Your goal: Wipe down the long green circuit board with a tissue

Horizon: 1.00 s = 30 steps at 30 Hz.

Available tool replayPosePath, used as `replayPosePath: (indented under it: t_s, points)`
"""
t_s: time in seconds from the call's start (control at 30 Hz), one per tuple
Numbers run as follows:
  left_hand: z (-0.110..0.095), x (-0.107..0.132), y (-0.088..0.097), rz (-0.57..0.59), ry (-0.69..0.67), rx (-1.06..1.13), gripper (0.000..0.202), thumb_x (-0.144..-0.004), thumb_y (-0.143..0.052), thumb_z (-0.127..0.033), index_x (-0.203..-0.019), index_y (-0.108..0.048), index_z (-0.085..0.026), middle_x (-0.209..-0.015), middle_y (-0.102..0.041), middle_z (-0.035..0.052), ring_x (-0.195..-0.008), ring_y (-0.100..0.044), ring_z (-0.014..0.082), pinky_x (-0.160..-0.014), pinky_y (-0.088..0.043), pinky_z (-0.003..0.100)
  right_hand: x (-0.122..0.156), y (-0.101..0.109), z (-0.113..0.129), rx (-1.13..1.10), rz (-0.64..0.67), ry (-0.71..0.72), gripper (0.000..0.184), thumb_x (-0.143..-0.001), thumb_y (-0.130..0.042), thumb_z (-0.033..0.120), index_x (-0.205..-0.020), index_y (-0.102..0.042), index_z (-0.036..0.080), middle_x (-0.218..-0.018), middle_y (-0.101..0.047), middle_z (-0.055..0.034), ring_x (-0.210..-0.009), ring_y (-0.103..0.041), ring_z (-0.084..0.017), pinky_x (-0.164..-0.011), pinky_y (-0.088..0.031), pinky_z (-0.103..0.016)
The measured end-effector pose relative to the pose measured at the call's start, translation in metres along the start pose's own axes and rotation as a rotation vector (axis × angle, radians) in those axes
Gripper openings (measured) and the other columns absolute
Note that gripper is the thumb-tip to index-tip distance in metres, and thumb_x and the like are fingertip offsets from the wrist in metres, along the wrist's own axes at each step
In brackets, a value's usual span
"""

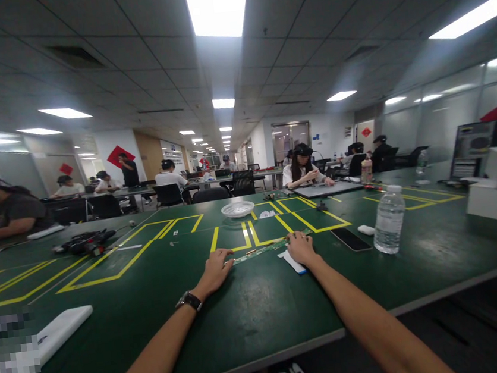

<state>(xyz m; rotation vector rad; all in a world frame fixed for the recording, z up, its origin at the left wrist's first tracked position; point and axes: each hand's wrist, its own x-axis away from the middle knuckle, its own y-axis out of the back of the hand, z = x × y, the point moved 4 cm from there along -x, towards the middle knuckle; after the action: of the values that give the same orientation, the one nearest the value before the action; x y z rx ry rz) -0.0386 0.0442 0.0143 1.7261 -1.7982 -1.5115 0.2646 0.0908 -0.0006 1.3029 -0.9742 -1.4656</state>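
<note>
A long thin green strip, like a narrow circuit board [262,249], lies flat on the green table [254,311]. My left hand [215,269] rests at its left end with the fingers curled onto it. A watch sits on that wrist. Pinching the strip's right end is my right hand [300,247], its fingers pressed together. A small white and blue card [293,262] lies just under the right hand.
A black phone [350,239], a small white object [365,230] and a clear water bottle [389,219] stand to the right. A white bowl [237,209] sits further back. Black tools [85,241] lie at the left. Other people sit at the far and left sides.
</note>
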Motion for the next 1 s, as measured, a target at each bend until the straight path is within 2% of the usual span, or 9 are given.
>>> replayPosePath:
  t_s: [0.13,0.3,0.47,0.57,0.67,0.73,0.8,0.87,1.0]
  points:
    - [-0.008,0.003,-0.006,0.14,-0.046,-0.055,0.034,-0.088,-0.04,-0.04,-0.111,-0.06,-0.026,-0.118,-0.056,0.0078,-0.112,-0.045,0.0263,-0.091,-0.035,0.042,0.0,-0.002,0.0,0.003,0.011,0.024,0.038,-0.09,-0.034,0.027,-0.122,-0.053,0.02,-0.124,-0.046,-0.016,-0.119,-0.036,-0.029,-0.095,-0.021,-0.046]
    - [-0.01,0.006,-0.013,0.243,-0.097,-0.077,0.035,-0.089,-0.038,-0.041,-0.115,-0.059,-0.029,-0.125,-0.053,0.0074,-0.118,-0.042,0.0261,-0.093,-0.034,0.042,0.0,-0.005,-0.001,0.013,0.059,0.038,0.042,-0.091,-0.032,0.028,-0.13,-0.049,0.029,-0.136,-0.038,-0.014,-0.124,-0.031,-0.03,-0.095,-0.021,-0.049]
    - [-0.011,0.007,-0.012,0.243,-0.096,-0.095,0.037,-0.089,-0.037,-0.041,-0.117,-0.057,-0.029,-0.126,-0.052,0.0076,-0.118,-0.042,0.0261,-0.093,-0.034,0.043,0.001,-0.004,-0.001,0.015,0.024,0.03,0.045,-0.09,-0.033,0.026,-0.134,-0.044,0.024,-0.14,-0.032,-0.0158,-0.127,-0.028,-0.03,-0.097,-0.021,-0.048]
    - [-0.012,0.006,-0.01,0.224,-0.106,-0.122,0.036,-0.09,-0.037,-0.042,-0.117,-0.057,-0.029,-0.127,-0.051,0.007,-0.118,-0.042,0.0262,-0.093,-0.035,0.044,0.001,-0.002,0.003,0.025,-0.049,0.091,0.041,-0.089,-0.034,0.021,-0.127,-0.049,0.019,-0.137,-0.036,-0.0165,-0.127,-0.029,-0.028,-0.098,-0.021,-0.043]
    - [-0.012,0.004,-0.008,0.162,-0.118,-0.149,0.035,-0.09,-0.038,-0.041,-0.117,-0.057,-0.028,-0.127,-0.051,0.007,-0.119,-0.041,0.0259,-0.093,-0.035,0.044,0.0,-0.003,0.004,0.033,-0.024,0.128,0.038,-0.09,-0.033,0.021,-0.12,-0.055,0.02,-0.137,-0.036,-0.0154,-0.127,-0.028,-0.027,-0.098,-0.021,-0.043]
    - [-0.012,0.003,-0.007,0.112,-0.118,-0.154,0.034,-0.09,-0.038,-0.039,-0.117,-0.057,-0.027,-0.126,-0.05,0.0076,-0.118,-0.041,0.0259,-0.092,-0.036,0.044,-0.001,-0.004,0.002,0.035,0.021,0.107,0.041,-0.09,-0.033,0.024,-0.127,-0.05,0.024,-0.142,-0.031,-0.0146,-0.129,-0.026,-0.029,-0.098,-0.02,-0.046]
    - [-0.012,0.002,-0.006,0.067,-0.109,-0.153,0.034,-0.09,-0.039,-0.038,-0.117,-0.057,-0.026,-0.126,-0.05,0.0083,-0.118,-0.041,0.0262,-0.091,-0.037,0.043,-0.002,-0.005,0.001,0.033,0.056,0.091,0.048,-0.09,-0.032,0.025,-0.137,-0.039,0.027,-0.145,-0.026,-0.0138,-0.131,-0.023,-0.031,-0.098,-0.02,-0.048]
    - [-0.011,0.001,-0.005,0.042,-0.095,-0.157,0.034,-0.09,-0.04,-0.037,-0.118,-0.056,-0.026,-0.126,-0.05,0.0084,-0.118,-0.042,0.0262,-0.091,-0.037,0.043,-0.002,-0.005,0.001,0.026,0.061,0.091,0.051,-0.09,-0.032,0.025,-0.141,-0.033,0.029,-0.146,-0.026,-0.0137,-0.132,-0.022,-0.031,-0.098,-0.019,-0.048]
    - [-0.009,0.001,-0.008,0.062,-0.076,-0.176,0.034,-0.089,-0.041,-0.035,-0.119,-0.054,-0.026,-0.127,-0.05,0.0079,-0.119,-0.042,0.0261,-0.091,-0.037,0.044,-0.002,-0.002,0.001,0.009,0.032,0.094,0.047,-0.089,-0.035,0.025,-0.135,-0.044,0.028,-0.14,-0.035,-0.0136,-0.128,-0.029,-0.029,-0.097,-0.021,-0.046]
